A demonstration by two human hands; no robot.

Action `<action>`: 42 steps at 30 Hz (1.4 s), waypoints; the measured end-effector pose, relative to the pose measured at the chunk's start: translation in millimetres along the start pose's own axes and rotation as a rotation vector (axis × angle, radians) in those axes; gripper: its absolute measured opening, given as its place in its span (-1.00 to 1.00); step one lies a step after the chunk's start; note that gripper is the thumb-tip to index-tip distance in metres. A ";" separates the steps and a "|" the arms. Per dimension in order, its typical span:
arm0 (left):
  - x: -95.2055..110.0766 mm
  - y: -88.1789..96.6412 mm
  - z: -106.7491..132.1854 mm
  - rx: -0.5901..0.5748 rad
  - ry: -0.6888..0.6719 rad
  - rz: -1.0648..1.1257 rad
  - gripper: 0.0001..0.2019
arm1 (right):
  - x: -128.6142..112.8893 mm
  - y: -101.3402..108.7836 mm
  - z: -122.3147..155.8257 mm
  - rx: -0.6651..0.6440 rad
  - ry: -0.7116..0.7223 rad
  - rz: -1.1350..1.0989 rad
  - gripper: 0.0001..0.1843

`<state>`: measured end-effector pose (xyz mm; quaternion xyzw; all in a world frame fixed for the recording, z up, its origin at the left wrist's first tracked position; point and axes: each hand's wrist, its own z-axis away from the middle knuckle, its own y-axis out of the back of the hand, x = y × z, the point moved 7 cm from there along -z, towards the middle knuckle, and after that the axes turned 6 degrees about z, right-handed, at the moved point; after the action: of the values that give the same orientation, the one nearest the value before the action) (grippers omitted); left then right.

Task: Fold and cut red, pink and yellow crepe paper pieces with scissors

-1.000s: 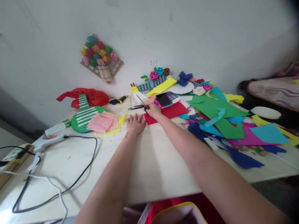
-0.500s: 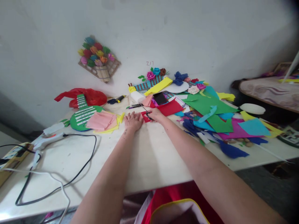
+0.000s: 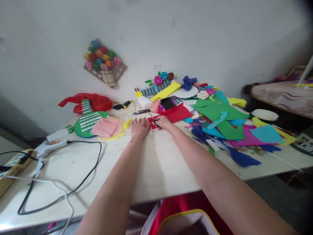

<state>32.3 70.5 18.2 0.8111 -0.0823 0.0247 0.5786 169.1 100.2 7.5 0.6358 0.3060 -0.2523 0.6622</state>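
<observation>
My left hand (image 3: 140, 128) lies flat on the table with its fingers spread. Its fingertips touch the left end of a small red piece of paper or cloth (image 3: 150, 122). My right hand (image 3: 163, 122) is closed around dark-handled scissors (image 3: 155, 121), whose blades point up and to the left over the red piece. How far the blades are apart is too small to make out. Just behind my right hand lies a larger red sheet (image 3: 178, 113). Left of my left hand are stacked pink sheets (image 3: 107, 126) on yellow ones.
A green guitar-shaped craft (image 3: 84, 127) and a glue gun (image 3: 50, 148) with looping cords lie on the left. Coloured sheets, including a green sheet (image 3: 217, 109), are heaped on the right. A black phone-like slab (image 3: 167, 103) lies behind my hands; pliers (image 3: 122, 105) rest farther left.
The view has shifted very slightly. The small red piece under the scissors looks a little different in shape; both hands stay in nearly the same place.
</observation>
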 end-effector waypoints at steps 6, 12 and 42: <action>4.1 4.4 1.0 0.052 -0.056 -0.022 -0.46 | 1.8 -3.4 -4.4 -0.005 0.009 -0.020 -0.79; 10.2 14.3 5.1 0.067 -0.061 -0.022 -0.52 | 5.2 -6.3 -9.8 -0.013 0.032 -0.003 -0.77; 19.7 0.5 3.0 -0.009 -0.178 -0.105 -0.50 | -57.8 -12.5 -47.8 -0.047 0.321 0.680 -0.56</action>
<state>51.5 65.4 20.4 0.8105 -0.0909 -0.0783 0.5733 116.4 143.8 40.6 0.7170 0.1830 0.0918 0.6664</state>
